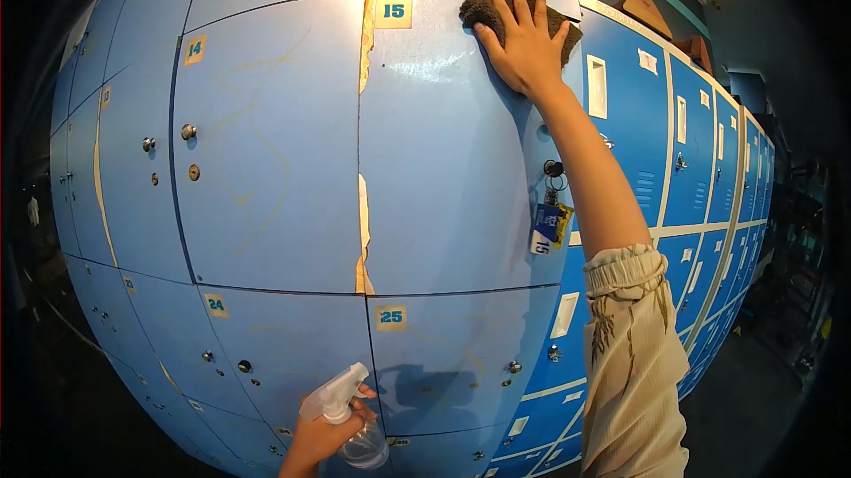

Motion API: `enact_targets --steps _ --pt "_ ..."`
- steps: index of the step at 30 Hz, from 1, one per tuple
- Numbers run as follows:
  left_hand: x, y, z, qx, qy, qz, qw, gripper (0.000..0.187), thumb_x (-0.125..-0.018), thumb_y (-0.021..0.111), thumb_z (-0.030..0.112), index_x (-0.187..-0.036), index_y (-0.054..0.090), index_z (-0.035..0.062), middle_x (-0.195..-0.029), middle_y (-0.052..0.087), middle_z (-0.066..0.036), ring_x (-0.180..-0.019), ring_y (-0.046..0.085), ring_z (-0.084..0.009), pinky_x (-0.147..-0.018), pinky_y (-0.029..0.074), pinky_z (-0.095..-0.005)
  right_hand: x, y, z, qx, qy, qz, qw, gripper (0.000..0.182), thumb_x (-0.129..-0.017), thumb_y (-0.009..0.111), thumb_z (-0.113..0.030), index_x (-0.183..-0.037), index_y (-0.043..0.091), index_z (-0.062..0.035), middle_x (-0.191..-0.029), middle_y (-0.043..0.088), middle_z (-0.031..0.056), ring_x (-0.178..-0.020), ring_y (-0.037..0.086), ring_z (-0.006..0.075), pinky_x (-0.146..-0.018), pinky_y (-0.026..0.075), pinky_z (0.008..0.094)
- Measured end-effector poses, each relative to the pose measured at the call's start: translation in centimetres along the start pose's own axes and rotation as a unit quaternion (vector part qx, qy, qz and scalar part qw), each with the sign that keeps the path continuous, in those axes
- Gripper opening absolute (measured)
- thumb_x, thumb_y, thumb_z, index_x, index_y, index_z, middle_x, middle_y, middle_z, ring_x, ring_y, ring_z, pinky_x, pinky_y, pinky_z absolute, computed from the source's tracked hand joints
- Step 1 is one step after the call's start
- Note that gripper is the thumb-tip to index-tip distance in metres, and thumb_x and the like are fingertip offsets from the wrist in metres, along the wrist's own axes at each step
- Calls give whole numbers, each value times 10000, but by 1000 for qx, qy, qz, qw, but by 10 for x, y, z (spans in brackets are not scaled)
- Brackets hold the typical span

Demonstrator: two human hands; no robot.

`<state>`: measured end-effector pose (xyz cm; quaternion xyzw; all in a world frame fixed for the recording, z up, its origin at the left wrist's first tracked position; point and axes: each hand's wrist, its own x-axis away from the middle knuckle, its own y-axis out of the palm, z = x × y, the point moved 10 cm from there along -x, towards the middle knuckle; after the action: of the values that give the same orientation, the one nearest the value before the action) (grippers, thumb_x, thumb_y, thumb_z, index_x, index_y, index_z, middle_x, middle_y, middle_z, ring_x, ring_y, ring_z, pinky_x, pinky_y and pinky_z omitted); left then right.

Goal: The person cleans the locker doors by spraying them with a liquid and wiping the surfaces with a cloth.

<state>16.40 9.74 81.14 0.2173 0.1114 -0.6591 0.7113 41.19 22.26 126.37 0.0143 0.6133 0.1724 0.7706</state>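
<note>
My right hand (529,48) presses a dark cloth (484,10) flat against the upper right part of the blue locker door numbered 15 (434,150), fingers spread over it. Wet, shiny streaks show on the door left of the cloth. Low in front of the lockers, my left hand (321,435) is wrapped round the neck of a clear spray bottle (363,447) with a white trigger head. Below my right forearm, a bunch of keys with a tag (551,225) hangs from the lock of door 15.
Door 14 (266,150) is to the left, doors 24 (266,336) and 25 (443,363) below, with projecting knobs. Edging is peeling between doors 14 and 15. Darker blue metal lockers (625,132) recede to the right, with wooden objects (645,10) on top.
</note>
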Motion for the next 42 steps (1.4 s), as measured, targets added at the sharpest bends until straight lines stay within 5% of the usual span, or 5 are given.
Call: enact_targets --steps 12,21,31,37,42 --pt "0 -10 -5 -5 -8 -5 1000 573 -756 648 -97 -1311 505 -89 -1089 646 -157 -825 682 -194 -728 571 -318 176 -53 -106 -161 -35 -158 974 810 -805 669 -348 -1514 328 -159 -1600 245 106 -1481 188 333 -1169 134 560" --pt "-3 6 0 -13 5 -42 999 468 -770 592 -121 -1229 513 -73 -1056 638 -164 -835 677 -200 -743 577 -334 383 -97 -190 -201 -310 -280 886 828 -754 661 -498 -1498 373 -275 -1588 300 7 -1466 259 230 -1192 61 509" --pt "-1 3 -1 -6 -3 -36 999 562 -777 640 -108 -1319 495 -86 -1080 649 -156 -826 677 -189 -729 577 -328 163 -60 -95 -190 -30 -129 973 798 -767 663 -266 -1501 362 -180 -1591 272 96 -1464 241 325 -1164 183 537" --pt "3 2 1 -22 -10 -26 999 543 -769 640 -96 -1299 524 -80 -1082 651 -148 -831 681 -194 -722 572 -320 30 -16 -4 -81 27 68 994 638 -894 544 -453 -1474 410 -222 -1571 310 86 -1449 259 318 -1151 150 564" --pt "4 -1 -1 10 -8 -13 1000 525 -772 646 -93 -1285 535 -77 -1081 651 -147 -832 681 -191 -729 569 -317 7 -1 11 -46 48 17 998 650 -922 488 -487 -1520 310 -302 -1603 244 61 -1485 163 315 -1142 89 636"
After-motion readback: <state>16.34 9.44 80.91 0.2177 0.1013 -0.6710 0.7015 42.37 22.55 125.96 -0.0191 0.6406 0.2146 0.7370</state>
